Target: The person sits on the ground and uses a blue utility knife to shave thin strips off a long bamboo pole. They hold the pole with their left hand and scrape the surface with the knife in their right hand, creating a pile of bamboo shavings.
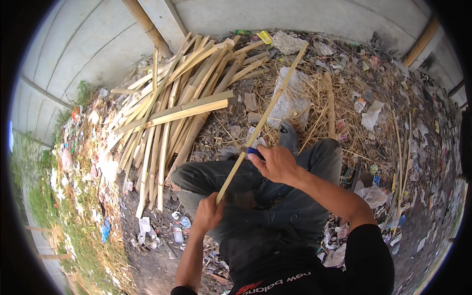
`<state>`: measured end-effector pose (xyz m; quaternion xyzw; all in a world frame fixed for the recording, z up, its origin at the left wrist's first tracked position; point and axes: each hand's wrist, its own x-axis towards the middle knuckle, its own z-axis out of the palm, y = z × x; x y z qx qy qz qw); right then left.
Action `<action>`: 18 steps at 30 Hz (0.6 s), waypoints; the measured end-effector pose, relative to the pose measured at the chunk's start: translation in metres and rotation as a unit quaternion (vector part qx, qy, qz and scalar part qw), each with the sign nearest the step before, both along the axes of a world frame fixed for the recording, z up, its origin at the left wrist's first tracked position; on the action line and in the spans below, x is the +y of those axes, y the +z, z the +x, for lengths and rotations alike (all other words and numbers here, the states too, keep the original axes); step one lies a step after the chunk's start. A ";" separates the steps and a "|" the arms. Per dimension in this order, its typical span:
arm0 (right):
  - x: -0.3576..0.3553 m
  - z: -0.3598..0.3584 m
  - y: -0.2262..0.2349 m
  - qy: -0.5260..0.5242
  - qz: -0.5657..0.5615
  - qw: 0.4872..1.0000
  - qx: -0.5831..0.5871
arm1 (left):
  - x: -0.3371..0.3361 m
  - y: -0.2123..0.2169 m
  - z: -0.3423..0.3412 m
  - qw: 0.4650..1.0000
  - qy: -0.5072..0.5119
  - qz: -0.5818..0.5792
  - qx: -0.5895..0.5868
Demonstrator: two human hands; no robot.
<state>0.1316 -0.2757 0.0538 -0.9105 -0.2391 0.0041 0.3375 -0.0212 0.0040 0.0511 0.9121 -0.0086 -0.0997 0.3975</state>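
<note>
A long, narrow bamboo strip (pixel 269 109) slants across my lap and rises toward the far right. Its near end is in my left hand (pixel 208 215), which is closed around it by my left thigh. My right hand (pixel 279 164) grips a knife (pixel 256 154) by its blue handle, above my crossed legs. The short blade lies against the strip about midway along it, and my fingers partly cover the handle. Dark trousers (pixel 216 177) show beneath both hands.
Split bamboo pieces (pixel 191 88) lie heaped at the far left, near a pale panel wall (pixel 295 17). A grey stone slab (pixel 290 93) and dry straw are beyond my feet. Litter (pixel 371 115) covers the ground, with a plastic bottle (pixel 178 233) at left and thin strips (pixel 404 162) at right.
</note>
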 end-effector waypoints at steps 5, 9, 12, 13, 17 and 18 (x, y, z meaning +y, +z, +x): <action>-0.061 0.076 0.000 -0.128 -0.059 0.990 -0.026 | 0.020 -0.006 -0.021 0.997 -0.020 0.062 -0.049; -0.026 0.034 -0.006 -0.017 -0.058 0.997 -0.040 | 0.021 -0.018 -0.022 0.996 -0.027 0.064 -0.050; -0.041 0.055 -0.033 -0.077 -0.060 0.988 -0.124 | 0.034 -0.026 -0.027 0.994 -0.041 0.076 -0.066; -0.072 0.100 -0.025 -0.203 -0.044 0.973 -0.096 | 0.042 -0.027 -0.036 0.992 -0.047 0.084 -0.084; -0.157 0.163 0.004 -0.331 -0.011 0.942 -0.059 | 0.062 -0.002 -0.046 0.992 -0.036 0.121 0.026; -0.152 0.148 0.010 -0.313 -0.007 0.947 -0.066 | 0.059 -0.005 -0.052 0.994 -0.028 0.105 0.029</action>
